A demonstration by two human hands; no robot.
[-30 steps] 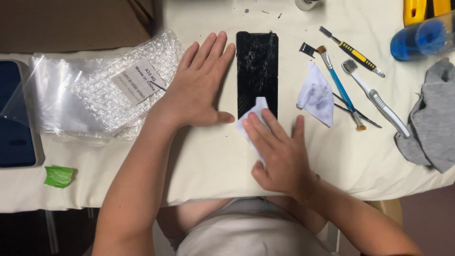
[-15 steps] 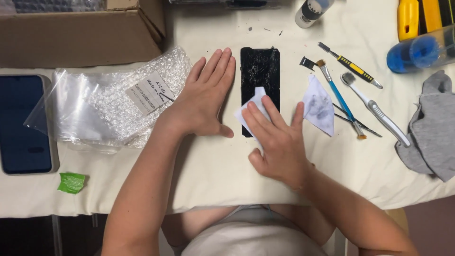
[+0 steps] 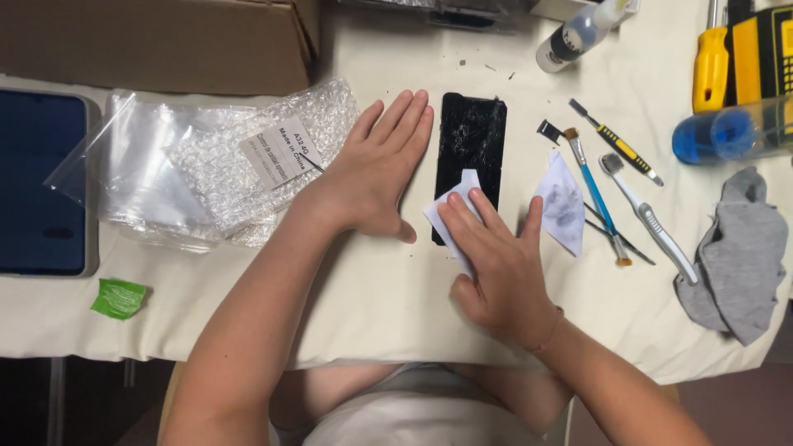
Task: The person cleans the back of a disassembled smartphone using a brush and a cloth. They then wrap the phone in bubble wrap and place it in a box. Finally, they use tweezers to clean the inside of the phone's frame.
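A black phone screen (image 3: 472, 136) with a cracked surface lies flat on the cream table cloth (image 3: 372, 306). My left hand (image 3: 376, 169) rests flat beside its left edge, fingers together and pointing away from me. Under the fingers of my right hand (image 3: 496, 260) a small white wipe (image 3: 453, 206) is pressed onto the lower part of the screen.
A bubble-wrap bag (image 3: 223, 165) and a cardboard box (image 3: 157, 41) lie to the left, with a blue phone (image 3: 41, 182) and a green scrap (image 3: 120, 297). To the right lie a used wipe (image 3: 562, 206), brushes (image 3: 595, 186), a toothbrush (image 3: 648, 215), a small bottle (image 3: 578, 33), a blue container (image 3: 727, 128) and a grey cloth (image 3: 739, 256).
My right hand slid the wipe up the screen and back down again. The left hand stays flat beside the screen. The view has shifted downward and right.
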